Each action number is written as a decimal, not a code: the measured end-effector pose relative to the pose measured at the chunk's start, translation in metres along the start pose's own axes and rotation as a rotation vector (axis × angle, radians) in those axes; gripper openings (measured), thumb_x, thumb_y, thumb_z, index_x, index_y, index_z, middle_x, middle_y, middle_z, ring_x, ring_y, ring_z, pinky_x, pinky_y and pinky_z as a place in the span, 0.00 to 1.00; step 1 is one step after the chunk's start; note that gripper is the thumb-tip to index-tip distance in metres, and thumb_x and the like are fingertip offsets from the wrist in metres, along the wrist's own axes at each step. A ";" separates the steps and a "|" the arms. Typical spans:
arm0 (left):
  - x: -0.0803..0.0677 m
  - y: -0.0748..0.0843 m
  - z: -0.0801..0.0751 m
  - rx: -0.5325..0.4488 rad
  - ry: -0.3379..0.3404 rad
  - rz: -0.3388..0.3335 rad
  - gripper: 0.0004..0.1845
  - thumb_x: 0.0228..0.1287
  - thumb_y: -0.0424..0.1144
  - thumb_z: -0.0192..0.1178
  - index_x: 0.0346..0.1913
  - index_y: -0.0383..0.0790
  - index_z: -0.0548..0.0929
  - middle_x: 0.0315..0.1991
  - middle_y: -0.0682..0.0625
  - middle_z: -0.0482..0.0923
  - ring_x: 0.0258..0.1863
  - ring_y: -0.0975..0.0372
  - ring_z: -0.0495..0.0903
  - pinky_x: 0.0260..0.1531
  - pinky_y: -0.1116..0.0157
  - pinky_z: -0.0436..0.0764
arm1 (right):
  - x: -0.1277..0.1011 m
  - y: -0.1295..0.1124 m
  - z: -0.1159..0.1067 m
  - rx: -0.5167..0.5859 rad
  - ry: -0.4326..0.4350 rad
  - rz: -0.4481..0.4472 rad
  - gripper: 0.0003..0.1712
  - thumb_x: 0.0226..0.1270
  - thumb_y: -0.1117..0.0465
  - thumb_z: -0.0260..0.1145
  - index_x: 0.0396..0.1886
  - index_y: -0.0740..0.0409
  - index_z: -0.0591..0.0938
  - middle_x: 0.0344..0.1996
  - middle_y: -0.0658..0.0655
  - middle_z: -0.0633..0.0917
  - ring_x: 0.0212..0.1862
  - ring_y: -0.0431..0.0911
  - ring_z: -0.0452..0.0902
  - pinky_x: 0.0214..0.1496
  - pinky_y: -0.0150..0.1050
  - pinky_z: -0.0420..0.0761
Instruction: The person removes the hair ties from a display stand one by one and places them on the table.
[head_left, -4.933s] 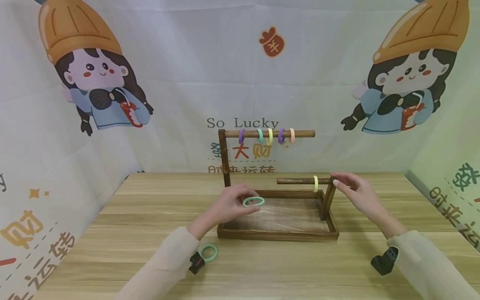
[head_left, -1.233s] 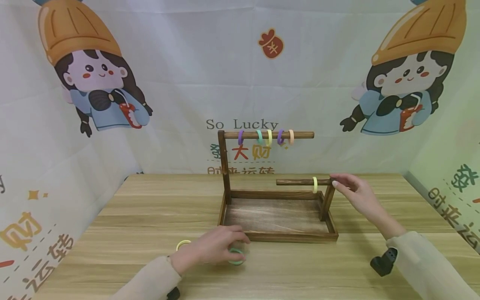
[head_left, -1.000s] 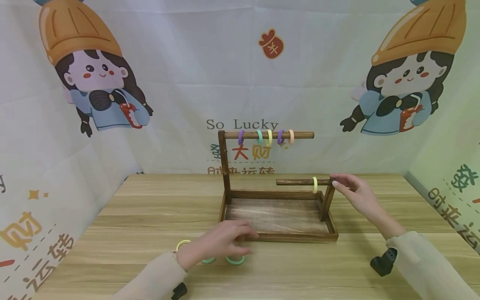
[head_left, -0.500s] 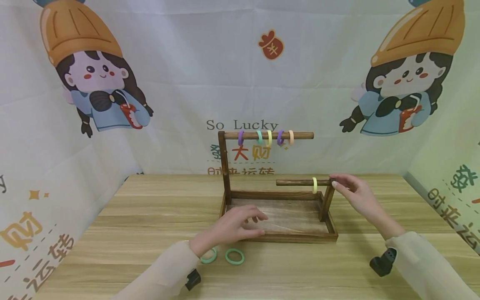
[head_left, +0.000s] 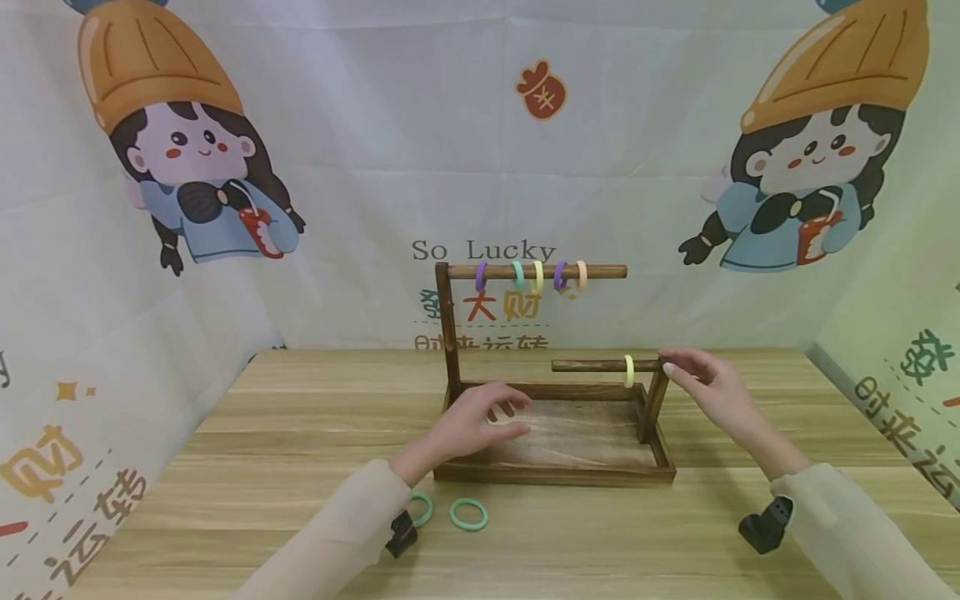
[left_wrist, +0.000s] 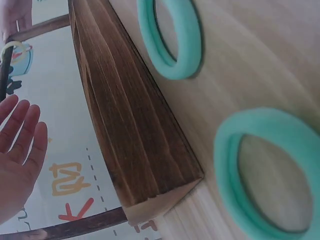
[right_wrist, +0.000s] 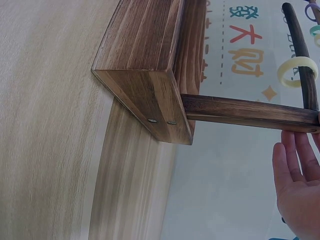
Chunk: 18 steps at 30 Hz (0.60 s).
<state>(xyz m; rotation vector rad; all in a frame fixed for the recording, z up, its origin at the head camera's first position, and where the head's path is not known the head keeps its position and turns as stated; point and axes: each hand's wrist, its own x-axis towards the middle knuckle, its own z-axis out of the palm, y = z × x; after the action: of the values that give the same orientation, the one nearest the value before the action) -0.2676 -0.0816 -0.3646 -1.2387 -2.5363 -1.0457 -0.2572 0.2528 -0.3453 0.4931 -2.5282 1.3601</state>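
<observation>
My left hand (head_left: 480,419) hovers over the left part of the wooden rack's tray, fingers slightly bent and holding nothing. At the top of the rack's short right post (head_left: 655,407), my right hand (head_left: 708,385) pinches the wood between thumb and fingers. A pale yellow ring (head_left: 629,372) hangs on the low bar beside that post. From the high bar (head_left: 611,272) hang several rings: purple, green, yellow, another purple and a peach one (head_left: 582,275). Two green rings lie on the table before the rack, one whole (head_left: 468,514), the other (head_left: 423,509) partly behind my left wrist.
The tray's front rim (head_left: 555,475) faces me on the wood-grain table (head_left: 300,400). A printed cloth (head_left: 375,100) hangs close behind the table. Black wrist cameras stick out at my left cuff (head_left: 402,533) and right cuff (head_left: 767,525).
My left hand held a green ring over the tray, set it on the table and rose back, empty. A yellow ring seen at left is now hidden by my sleeve. My right hand stayed put.
</observation>
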 end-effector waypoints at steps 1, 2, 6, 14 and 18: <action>0.001 -0.001 0.000 -0.007 0.000 -0.018 0.18 0.56 0.42 0.61 0.47 0.37 0.77 0.41 0.50 0.76 0.37 0.60 0.75 0.33 0.65 0.75 | 0.000 0.000 0.000 -0.001 0.001 -0.002 0.24 0.67 0.53 0.51 0.56 0.65 0.70 0.52 0.62 0.73 0.50 0.44 0.68 0.44 0.26 0.68; 0.002 -0.001 0.000 -0.017 0.000 -0.032 0.18 0.56 0.42 0.61 0.48 0.37 0.77 0.42 0.49 0.76 0.37 0.60 0.75 0.33 0.66 0.75 | 0.000 0.000 0.000 0.001 0.001 -0.002 0.24 0.67 0.53 0.51 0.56 0.65 0.70 0.52 0.62 0.73 0.50 0.43 0.68 0.44 0.26 0.68; 0.005 -0.003 0.000 -0.050 0.002 -0.075 0.20 0.56 0.41 0.61 0.50 0.35 0.76 0.44 0.48 0.76 0.40 0.60 0.75 0.34 0.66 0.75 | 0.000 0.001 0.000 -0.001 0.005 -0.006 0.24 0.67 0.54 0.51 0.57 0.64 0.70 0.52 0.62 0.73 0.49 0.38 0.67 0.44 0.25 0.68; 0.015 -0.006 0.003 -0.170 0.025 -0.162 0.26 0.55 0.40 0.61 0.55 0.29 0.70 0.50 0.39 0.72 0.48 0.55 0.72 0.43 0.60 0.73 | 0.000 0.000 0.001 -0.009 0.008 -0.012 0.24 0.67 0.53 0.51 0.56 0.64 0.70 0.52 0.62 0.73 0.50 0.42 0.68 0.44 0.26 0.68; 0.022 -0.006 0.005 -0.195 0.027 -0.202 0.28 0.55 0.41 0.62 0.57 0.33 0.68 0.53 0.41 0.70 0.50 0.54 0.71 0.46 0.62 0.71 | 0.000 0.000 0.000 -0.025 0.010 -0.007 0.25 0.67 0.51 0.50 0.56 0.64 0.71 0.51 0.61 0.74 0.51 0.49 0.68 0.45 0.30 0.69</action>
<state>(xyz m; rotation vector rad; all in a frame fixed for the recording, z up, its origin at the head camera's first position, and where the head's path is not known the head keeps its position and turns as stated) -0.2858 -0.0672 -0.3628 -1.0151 -2.6339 -1.3723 -0.2574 0.2525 -0.3453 0.4891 -2.5301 1.3236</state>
